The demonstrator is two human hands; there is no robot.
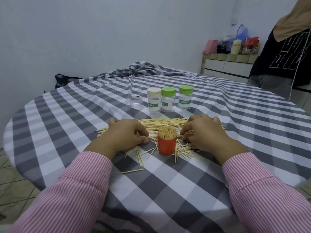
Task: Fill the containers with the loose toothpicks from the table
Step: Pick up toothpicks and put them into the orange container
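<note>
Green "TOOTHPICK" labels on 3 capped jars (168, 101); orange cup (167, 145) full.

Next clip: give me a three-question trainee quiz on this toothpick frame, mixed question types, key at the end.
1. True or false: the orange container is empty.
2. How many lidded jars stand behind the pile?
3. The clear lidless cup sits: A) left of the jars, B) right of them, C) in the left hand.

Key: 1 false, toothpicks stand in it; 2 three; 3 A.
</note>
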